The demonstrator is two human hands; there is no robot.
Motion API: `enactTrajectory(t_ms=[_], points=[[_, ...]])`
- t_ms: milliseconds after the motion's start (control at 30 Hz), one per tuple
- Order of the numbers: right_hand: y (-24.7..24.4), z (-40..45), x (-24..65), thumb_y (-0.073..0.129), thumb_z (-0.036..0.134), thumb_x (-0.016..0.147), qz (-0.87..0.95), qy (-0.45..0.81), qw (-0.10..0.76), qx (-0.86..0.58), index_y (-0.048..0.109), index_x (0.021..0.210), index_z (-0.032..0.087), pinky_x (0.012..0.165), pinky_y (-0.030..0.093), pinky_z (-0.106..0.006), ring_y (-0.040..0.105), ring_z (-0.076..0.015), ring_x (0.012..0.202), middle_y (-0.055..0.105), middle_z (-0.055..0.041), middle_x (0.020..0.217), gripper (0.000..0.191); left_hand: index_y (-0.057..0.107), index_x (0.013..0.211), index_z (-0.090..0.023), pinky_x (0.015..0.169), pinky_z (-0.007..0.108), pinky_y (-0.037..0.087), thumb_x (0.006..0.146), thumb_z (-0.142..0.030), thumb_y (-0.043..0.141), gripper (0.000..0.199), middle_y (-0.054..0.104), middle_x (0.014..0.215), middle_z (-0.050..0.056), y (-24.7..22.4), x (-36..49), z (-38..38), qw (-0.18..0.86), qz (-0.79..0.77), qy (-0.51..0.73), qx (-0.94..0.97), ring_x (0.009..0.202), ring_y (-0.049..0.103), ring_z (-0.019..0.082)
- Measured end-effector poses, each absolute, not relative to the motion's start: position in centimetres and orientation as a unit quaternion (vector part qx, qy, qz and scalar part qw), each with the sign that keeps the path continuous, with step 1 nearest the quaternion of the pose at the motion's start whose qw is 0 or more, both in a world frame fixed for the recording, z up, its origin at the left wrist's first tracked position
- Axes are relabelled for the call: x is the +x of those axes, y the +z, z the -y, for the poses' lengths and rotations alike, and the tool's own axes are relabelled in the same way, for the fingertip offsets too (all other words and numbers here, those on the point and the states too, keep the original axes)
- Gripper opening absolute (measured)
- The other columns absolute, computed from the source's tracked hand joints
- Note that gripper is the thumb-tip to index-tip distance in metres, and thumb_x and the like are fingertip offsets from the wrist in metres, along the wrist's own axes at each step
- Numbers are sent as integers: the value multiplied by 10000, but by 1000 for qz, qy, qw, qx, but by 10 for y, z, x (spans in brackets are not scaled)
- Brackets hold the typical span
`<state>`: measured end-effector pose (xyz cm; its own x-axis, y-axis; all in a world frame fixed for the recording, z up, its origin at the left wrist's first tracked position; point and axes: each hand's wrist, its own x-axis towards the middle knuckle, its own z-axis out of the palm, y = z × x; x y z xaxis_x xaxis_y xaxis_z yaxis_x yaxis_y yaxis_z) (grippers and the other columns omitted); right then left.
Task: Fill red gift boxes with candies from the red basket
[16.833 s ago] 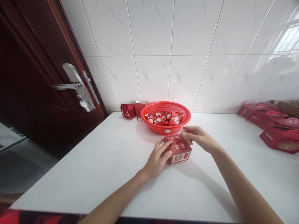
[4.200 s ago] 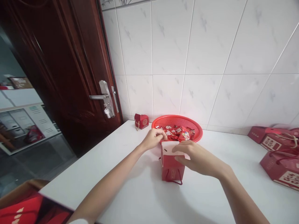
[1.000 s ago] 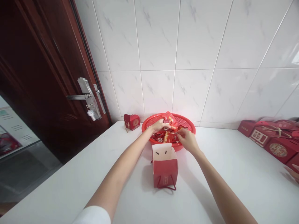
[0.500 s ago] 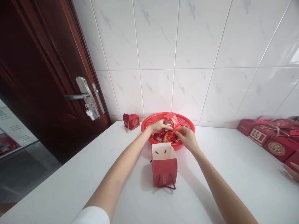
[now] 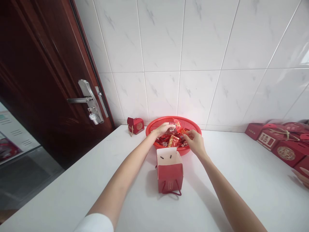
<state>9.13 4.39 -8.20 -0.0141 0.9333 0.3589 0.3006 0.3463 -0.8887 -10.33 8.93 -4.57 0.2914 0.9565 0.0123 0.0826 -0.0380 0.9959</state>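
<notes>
A red plastic basket (image 5: 149, 126) holds many small red-wrapped candies (image 5: 173, 140). Over its left side, my left hand (image 5: 164, 129) is closed on a dark red candy packet (image 5: 172, 128); a brighter red wrapper shows just behind it. My right hand (image 5: 194, 139) reaches over the basket's right side, thumb and fingers pinched on a small orange-red candy packet (image 5: 184, 131). In front of the basket stands a red gift box (image 5: 170, 177), its top open, with a pale inside flap upright and a dark red cord handle hanging at its front.
A small closed red box (image 5: 135, 125) with a string stands left of the basket by the tiled wall. More red gift boxes (image 5: 285, 141) are grouped at the right of the white table (image 5: 116, 154). A brown door (image 5: 48, 64) with a metal handle is at left.
The bright red packet by my left hand has dropped lower into the basket. My hands have moved slightly apart. The open box has stayed in place.
</notes>
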Motion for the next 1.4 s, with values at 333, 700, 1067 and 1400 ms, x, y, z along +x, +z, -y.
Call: enactTrajectory(t_ms=[333, 700, 1067, 1400], points=[[-77, -41, 91, 621, 351, 765, 651, 280, 500, -498, 560, 718, 240, 625, 512, -327, 667, -218, 672, 704, -25, 702, 134, 535, 624, -206, 577, 251, 451, 674, -218, 732, 204, 648, 628, 2, -60, -111, -97, 425, -533, 307, 664, 620, 600, 159], [-77, -39, 89, 606, 322, 773, 660, 271, 480, -511, 564, 733, 234, 633, 508, -336, 671, -225, 691, 706, -36, 736, 106, 613, 626, -239, 453, 267, 357, 426, -182, 870, 330, 539, 528, -65, -67, -104, -93, 403, -527, 85, 743, 454, 484, 146], [-81, -43, 90, 576, 328, 785, 668, 257, 483, -505, 555, 710, 238, 659, 513, -335, 669, -214, 700, 715, -38, 748, 118, 654, 786, -175, 779, 301, 470, 603, -239, 789, 236, 638, 816, -1, -49, -107, -94, 296, -522, 362, 713, 841, 609, 206], [-80, -42, 91, 582, 348, 782, 678, 252, 471, -505, 571, 727, 236, 653, 503, -327, 667, -212, 709, 723, -45, 767, 125, 675, 996, -213, 814, 307, 492, 574, -29, 671, 461, 709, 1021, 57, -64, -116, -112, 267, -594, 467, 598, 970, 635, 245]])
